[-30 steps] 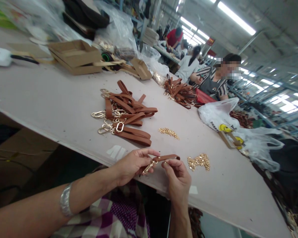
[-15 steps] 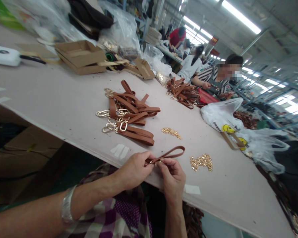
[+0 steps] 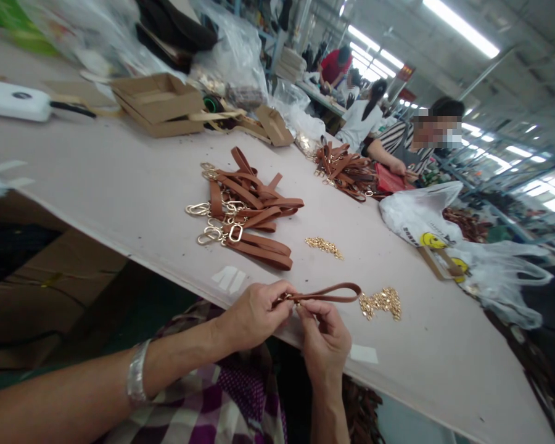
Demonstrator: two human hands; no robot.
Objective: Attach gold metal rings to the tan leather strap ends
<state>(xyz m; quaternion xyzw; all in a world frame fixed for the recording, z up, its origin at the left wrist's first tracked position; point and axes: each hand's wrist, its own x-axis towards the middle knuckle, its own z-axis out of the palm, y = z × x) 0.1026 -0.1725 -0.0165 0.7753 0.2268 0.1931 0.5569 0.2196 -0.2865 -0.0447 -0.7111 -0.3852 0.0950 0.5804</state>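
One brown strap (image 3: 330, 291) is held above the near edge of the bench (image 3: 166, 209), to the right of the strap pile (image 3: 259, 213) and nearer the wearer. Its long axis runs roughly left to right: the single rounded loop points right, and the opposite end lies in the left hand (image 3: 259, 313). The left hand's fingers are clamped on that end and partly hide it. The right hand (image 3: 324, 333) has thumb and forefinger together on one small gold piece (image 3: 297, 304), just under the strap.

The strap pile overlaps too much for a sure count; its metal clips point mostly left and its loops mostly right. Two heaps of gold pieces lie to its right: a smaller heap (image 3: 324, 246), and a larger heap (image 3: 382, 303) farther right and nearer the wearer. The single pieces are too small to count. A second strap pile (image 3: 345, 169) lies beyond and to the right of the strap pile, near one person in striped sleeves (image 3: 393, 139). Beyond it to the left is an open cardboard box (image 3: 160, 105). Two white plastic bags (image 3: 409, 216) sit well to its right.
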